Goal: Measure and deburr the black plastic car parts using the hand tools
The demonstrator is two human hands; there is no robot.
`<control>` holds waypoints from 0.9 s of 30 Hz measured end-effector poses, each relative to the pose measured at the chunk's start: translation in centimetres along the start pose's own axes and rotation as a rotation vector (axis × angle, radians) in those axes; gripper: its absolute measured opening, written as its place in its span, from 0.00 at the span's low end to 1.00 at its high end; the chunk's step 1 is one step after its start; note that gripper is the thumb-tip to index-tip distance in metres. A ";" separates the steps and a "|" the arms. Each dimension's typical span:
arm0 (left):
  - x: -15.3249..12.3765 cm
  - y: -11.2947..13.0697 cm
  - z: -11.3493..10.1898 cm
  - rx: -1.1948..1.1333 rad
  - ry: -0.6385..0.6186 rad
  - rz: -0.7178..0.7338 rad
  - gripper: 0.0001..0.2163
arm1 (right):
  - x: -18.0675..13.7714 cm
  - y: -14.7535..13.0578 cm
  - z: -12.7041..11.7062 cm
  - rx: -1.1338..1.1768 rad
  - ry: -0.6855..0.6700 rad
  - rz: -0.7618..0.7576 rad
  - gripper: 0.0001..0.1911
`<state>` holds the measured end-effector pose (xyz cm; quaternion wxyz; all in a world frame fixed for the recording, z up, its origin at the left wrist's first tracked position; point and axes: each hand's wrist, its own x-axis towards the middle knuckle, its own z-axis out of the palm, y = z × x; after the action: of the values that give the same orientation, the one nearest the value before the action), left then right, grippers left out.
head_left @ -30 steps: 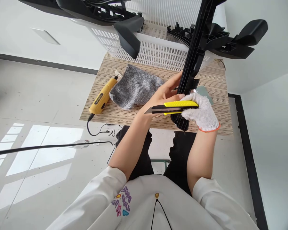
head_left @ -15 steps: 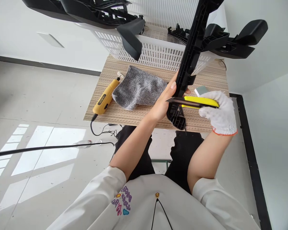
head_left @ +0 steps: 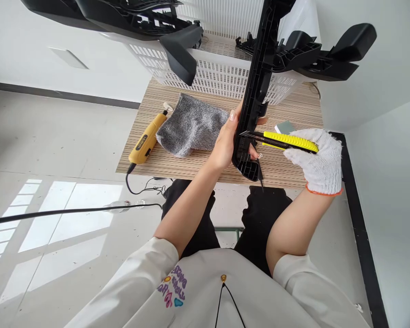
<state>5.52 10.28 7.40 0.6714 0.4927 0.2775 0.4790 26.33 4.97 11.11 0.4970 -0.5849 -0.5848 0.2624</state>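
My bare left hand (head_left: pixel 227 141) is wrapped round the lower end of a long black plastic part (head_left: pixel 256 86) that stands nearly upright over the wooden table (head_left: pixel 294 109). In my right hand (head_left: pixel 319 157), which wears a white knit glove, is a yellow utility knife (head_left: pixel 287 141). Its blade points left and touches the black part's edge just above the lower end. A thin black sliver hangs below the part.
A grey knit glove (head_left: pixel 191 125) and a yellow corded rotary tool (head_left: pixel 146 139) lie on the table's left side. A white slotted basket (head_left: pixel 218 68) with more black plastic parts (head_left: pixel 314 52) stands at the back. A small grey block (head_left: pixel 284 127) lies behind the knife.
My right hand has drawn the knife to the right, from across my left wrist to the part's edge. The black part has shifted slightly left and more upright.
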 end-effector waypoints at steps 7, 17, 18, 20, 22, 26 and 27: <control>0.0 -0.2 0.0 -0.075 -0.036 0.070 0.34 | 0.0 0.2 0.0 0.028 -0.019 0.029 0.18; -0.1 0.0 0.0 -0.076 -0.010 0.060 0.34 | 0.0 0.0 0.2 -0.023 0.034 -0.026 0.17; -0.1 0.1 -0.1 -0.076 -0.008 0.058 0.35 | 0.0 -0.1 0.2 -0.032 0.024 -0.027 0.18; -0.1 0.1 -0.2 -0.082 -0.015 0.061 0.34 | -0.1 -0.2 0.3 -0.048 0.014 -0.037 0.18; 0.0 0.0 -0.3 -0.082 -0.030 0.073 0.35 | -0.1 -0.3 0.3 -0.041 0.058 -0.065 0.17; 0.0 0.0 -0.3 -0.073 -0.023 0.063 0.35 | -0.1 -0.4 0.4 -0.079 0.034 -0.078 0.18; 0.0 0.0 -0.3 -0.077 -0.018 0.061 0.35 | -0.1 -0.4 0.4 -0.082 0.038 -0.082 0.18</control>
<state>5.25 10.42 7.28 0.6773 0.4792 0.2377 0.5051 25.82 4.88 11.27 0.4941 -0.5852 -0.6090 0.2063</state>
